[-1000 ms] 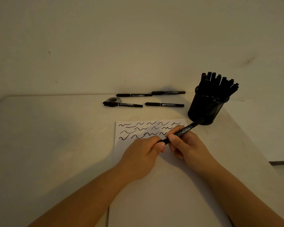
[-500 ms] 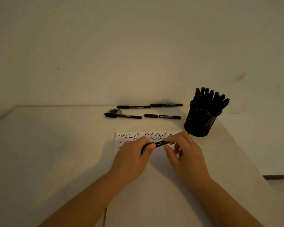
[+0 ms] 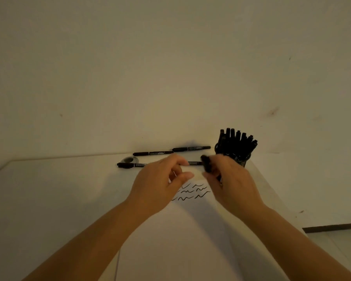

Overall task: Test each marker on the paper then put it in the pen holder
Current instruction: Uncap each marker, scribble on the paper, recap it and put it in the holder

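Fingers [image 3: 208, 166] of the right hand [image 3: 231, 183] curl round a blurred black marker [image 3: 206, 163], lifted toward the pen holder [image 3: 242, 162]; the left hand [image 3: 160, 183] has let go and hangs loosely open above the paper [image 3: 190, 230]. Half a second ago both hands held the marker low over the squiggles [image 3: 192, 192]. Four markers lie at the table's [image 3: 49, 199] far edge, one [image 3: 194, 163] partly hidden behind the hands, beside a tape roll [image 3: 129, 159].
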Tool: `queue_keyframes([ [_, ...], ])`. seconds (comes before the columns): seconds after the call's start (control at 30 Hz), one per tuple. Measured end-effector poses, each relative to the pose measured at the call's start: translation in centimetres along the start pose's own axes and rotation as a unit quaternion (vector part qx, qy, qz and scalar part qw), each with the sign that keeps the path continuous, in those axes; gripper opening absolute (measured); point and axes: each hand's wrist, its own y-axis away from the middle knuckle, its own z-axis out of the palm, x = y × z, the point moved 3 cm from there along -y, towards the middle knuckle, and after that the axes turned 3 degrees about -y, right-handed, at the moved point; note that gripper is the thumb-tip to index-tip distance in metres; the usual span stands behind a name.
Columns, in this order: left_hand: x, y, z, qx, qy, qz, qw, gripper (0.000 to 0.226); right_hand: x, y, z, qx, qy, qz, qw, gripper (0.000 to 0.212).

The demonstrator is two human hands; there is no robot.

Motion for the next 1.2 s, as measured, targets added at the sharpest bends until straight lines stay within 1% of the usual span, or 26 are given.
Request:
queue_keyframes([
  [0.1, -0.9, -2.3, 0.6, -0.022, -0.008, -0.038, 0.999, 0.018, 2.7, -1.2, -1.9, 0.060, -0.088, 0.113, 0.988, 0.036],
  [0.17, -1.7, -3.9, 1.3, -0.046, -0.037, -0.047, 0.997, 0.015, 4.4, -2.1, -3.0, 0.091, -0.144, 0.152, 0.974, 0.040],
  [0.33, -4.7, -7.1, 3.4, -0.087, -0.120, -0.062, 0.987, 0.015, 6.6, -3.6, -4.3, 0.136, -0.180, 0.166, 0.960, 0.059],
  [0.43, -6.6, -8.2, 4.8, -0.113, -0.160, -0.068, 0.978, 0.017, 7.1, -4.0, -4.1, 0.148, -0.178, 0.157, 0.960, 0.059],
  [0.67, -9.5, -9.1, 7.0, -0.138, -0.212, -0.058, 0.966, 0.026, 8.4, -4.3, -4.1, 0.184, -0.194, 0.159, 0.950, 0.055],
  [0.73, -10.0, -9.1, 7.4, -0.148, -0.226, -0.061, 0.961, 0.029, 8.5, -4.2, -3.8, 0.174, -0.185, 0.159, 0.954, 0.053],
  [0.93, -10.6, -9.3, 8.4, -0.158, -0.245, -0.061, 0.954, 0.027, 8.5, -3.2, -2.0, 0.099, -0.117, 0.153, 0.976, 0.043],
  [1.07, -10.6, -9.2, 8.8, -0.161, -0.247, -0.061, 0.953, 0.025, 8.1, -3.0, -1.2, 0.062, -0.061, 0.119, 0.989, 0.040],
  [1.2, -10.5, -9.0, 9.0, -0.157, -0.248, -0.059, 0.954, 0.023, 8.0, -2.6, -0.6, 0.047, -0.015, 0.097, 0.994, 0.036],
])
